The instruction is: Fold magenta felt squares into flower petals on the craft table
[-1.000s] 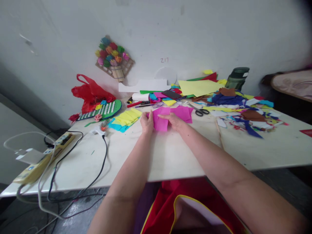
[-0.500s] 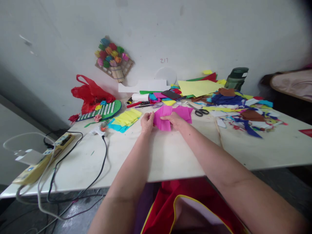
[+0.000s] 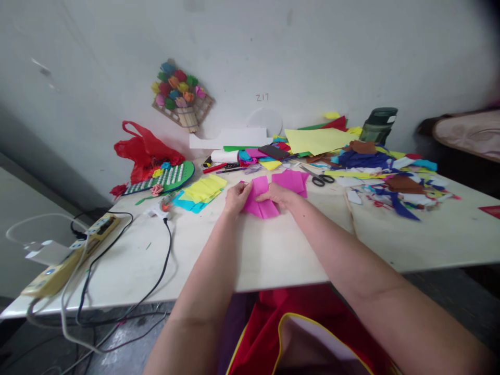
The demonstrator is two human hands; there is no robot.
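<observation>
Between my hands is a creased sheet of pink crepe paper [image 3: 258, 194], tilted over the middle of the table. My left hand [image 3: 236, 198] pinches its left edge between thumb and fingers. From the right, my right hand [image 3: 278, 195] grips the sheet, its thumb lying across the front; the other fingers are partly hidden. Behind that hand, more pink paper [image 3: 292, 182] lies on the table. Left of my hands rest yellow paper pieces [image 3: 205, 188] on top of blue paper [image 3: 190, 202]. Black-handled scissors [image 3: 322, 180] lie to the right.
At left are a glue gun [image 3: 161, 209] with its cord, a power strip [image 3: 70, 258], a green woven board [image 3: 175, 177] and a red plastic bag [image 3: 142, 148]. Colourful paper scraps [image 3: 406, 185] and a dark green bottle [image 3: 378, 126] stand or lie at right. Paper flowers [image 3: 179, 86] lean against the wall.
The pink sheet in my hands has turned and tipped, its lower edge now slanting down to the right. My left fingers have shifted slightly on its edge.
</observation>
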